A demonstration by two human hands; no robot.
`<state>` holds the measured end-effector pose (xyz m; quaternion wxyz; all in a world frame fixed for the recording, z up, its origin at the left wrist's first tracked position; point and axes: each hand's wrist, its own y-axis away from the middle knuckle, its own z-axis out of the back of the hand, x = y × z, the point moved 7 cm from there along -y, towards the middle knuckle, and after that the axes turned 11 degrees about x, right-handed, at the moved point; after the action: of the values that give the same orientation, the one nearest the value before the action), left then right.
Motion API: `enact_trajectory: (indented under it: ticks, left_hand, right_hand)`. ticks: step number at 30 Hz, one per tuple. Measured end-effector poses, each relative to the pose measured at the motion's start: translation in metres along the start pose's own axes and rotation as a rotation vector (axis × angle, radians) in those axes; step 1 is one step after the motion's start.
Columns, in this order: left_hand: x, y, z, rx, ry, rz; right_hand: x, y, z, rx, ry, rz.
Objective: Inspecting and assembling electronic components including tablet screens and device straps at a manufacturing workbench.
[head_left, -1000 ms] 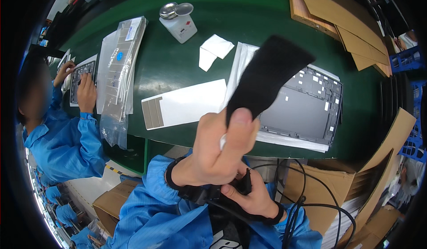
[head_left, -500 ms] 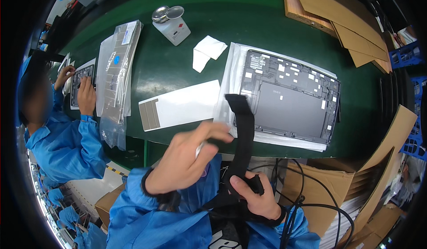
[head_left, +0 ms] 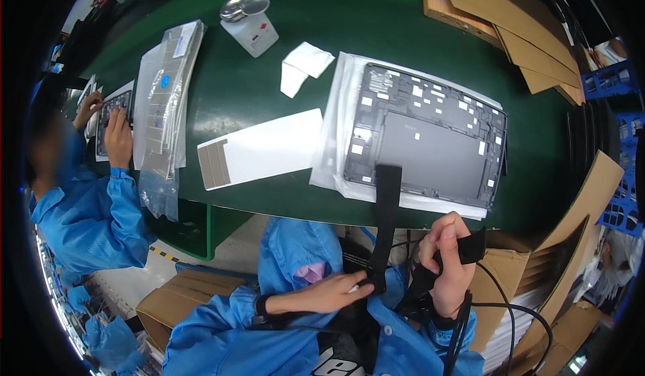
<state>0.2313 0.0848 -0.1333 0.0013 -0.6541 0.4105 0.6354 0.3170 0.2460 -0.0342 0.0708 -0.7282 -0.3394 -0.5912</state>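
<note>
Nearest, below the tabletop's near edge, the left hand point(head_left: 334, 295) lies across the person's front, its fingertips at the lower end of a black strap point(head_left: 388, 208), perhaps to steady it there; whether this grip is pinched or only resting, I cannot tell. The strap stands up toward the near edge, its free end overlapping the dark panel point(head_left: 430, 151) in view; contact is unclear. The right hand point(head_left: 449, 262) has its grip clenched round a black band point(head_left: 472, 245), raised beside the strap, probably to keep that length from hanging loose. Whether band and strap are one piece is unclear.

On the tabletop point(head_left: 248, 94), toward the near edge's right half, the panel lies flat on white sheets point(head_left: 328, 164), which likely guard it from scratches. Just left of them, a white board point(head_left: 275, 144) lies flat. Farther back rest a folded white cloth point(head_left: 308, 60) and, toward the far edge, a white bottle point(head_left: 252, 36), well apart from the panel, seemingly for safety. Toward the far right corner, cardboard sheets point(head_left: 517, 20) lie stacked on a wooden board point(head_left: 457, 14), which seems to support them.
</note>
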Motion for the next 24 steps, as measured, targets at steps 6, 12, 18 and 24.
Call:
enact_trajectory:
  ticks: [6, 12, 18, 24]
  left_hand:
    - [0.004, -0.028, -0.046, 0.31, -0.301, -0.177]
    - [0.029, -0.035, -0.059, 0.236, 0.057, -0.394]
    - [0.03, -0.007, -0.043, 0.4, 0.413, -0.368]
    - [0.001, -0.017, -0.051, 0.24, 0.2, -0.462]
  right_hand:
    - [-0.006, -0.017, -0.016, 0.087, -0.001, -0.083]
    - [-0.052, -0.031, -0.06, 0.251, 0.257, -0.152]
    - [-0.054, -0.036, -0.065, 0.271, 0.421, -0.115]
    - [-0.045, -0.037, -0.085, 0.412, 0.561, -0.145]
